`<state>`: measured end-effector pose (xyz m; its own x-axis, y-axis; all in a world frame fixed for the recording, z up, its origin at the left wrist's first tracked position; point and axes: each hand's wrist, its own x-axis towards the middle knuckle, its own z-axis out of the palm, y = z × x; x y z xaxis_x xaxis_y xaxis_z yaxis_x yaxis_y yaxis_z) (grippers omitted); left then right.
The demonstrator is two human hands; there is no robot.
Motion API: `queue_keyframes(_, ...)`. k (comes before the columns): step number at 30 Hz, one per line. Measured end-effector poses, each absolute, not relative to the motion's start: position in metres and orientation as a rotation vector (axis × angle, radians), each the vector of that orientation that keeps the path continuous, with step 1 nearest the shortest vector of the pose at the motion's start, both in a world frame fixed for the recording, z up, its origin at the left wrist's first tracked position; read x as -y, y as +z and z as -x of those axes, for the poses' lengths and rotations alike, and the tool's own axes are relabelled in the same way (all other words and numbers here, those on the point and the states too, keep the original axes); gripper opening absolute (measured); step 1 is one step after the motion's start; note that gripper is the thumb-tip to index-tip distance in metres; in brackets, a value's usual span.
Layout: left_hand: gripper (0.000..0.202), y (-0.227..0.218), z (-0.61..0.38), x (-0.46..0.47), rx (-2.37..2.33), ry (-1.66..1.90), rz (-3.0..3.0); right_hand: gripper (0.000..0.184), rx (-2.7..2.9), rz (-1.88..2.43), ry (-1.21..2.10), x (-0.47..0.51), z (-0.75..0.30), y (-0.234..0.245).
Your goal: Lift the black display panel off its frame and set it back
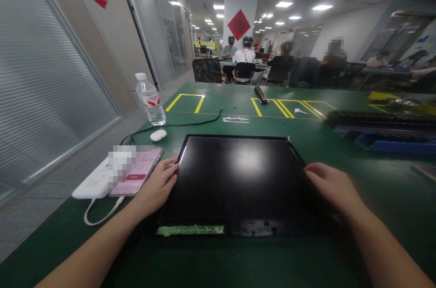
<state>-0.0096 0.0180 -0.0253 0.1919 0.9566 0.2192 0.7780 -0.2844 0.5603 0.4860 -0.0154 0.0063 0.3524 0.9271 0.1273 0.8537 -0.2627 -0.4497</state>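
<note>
A flat black display panel [238, 179] lies on the green table [374, 174] in front of me, with a green circuit strip [190, 230] along its near edge. My left hand [158, 186] rests against the panel's left edge, fingers curled onto it. My right hand [332, 186] lies on the right edge, fingers bent over the rim. Both hands grip the panel by its sides.
A phone [136, 171] on a white power bank [90, 186] lies left of the panel, with a white earbud case [158, 135], a black cable [190, 123] and a water bottle [150, 99] behind. Trays of dark parts [381, 120] stand at the right. People sit at far tables.
</note>
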Motion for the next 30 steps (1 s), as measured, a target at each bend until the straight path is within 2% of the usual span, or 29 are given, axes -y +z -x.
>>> queue_keyframes(14, 0.039, -0.022, 0.01, -0.015, -1.663, 0.709, -1.971, 0.03, 1.561, 2.199, 0.238, 0.015, -0.484, 0.01)
queue_keyframes(19, 0.055, -0.025, 0.005, -0.004, -1.644, 0.776, -2.089, 0.032, 1.55, 2.194, 0.223, 0.016, -0.485, 0.008)
queue_keyframes(25, 0.06, -0.014, 0.009, 0.007, -1.454, 0.6, -2.297, 0.03, 1.55, 2.178, 0.211, 0.015, -0.485, 0.007)
queue_keyframes(30, 0.074, -0.002, 0.013, 0.009, -1.297, 0.419, -2.351, 0.029, 1.537, 2.229, 0.252, 0.015, -0.483, 0.01)
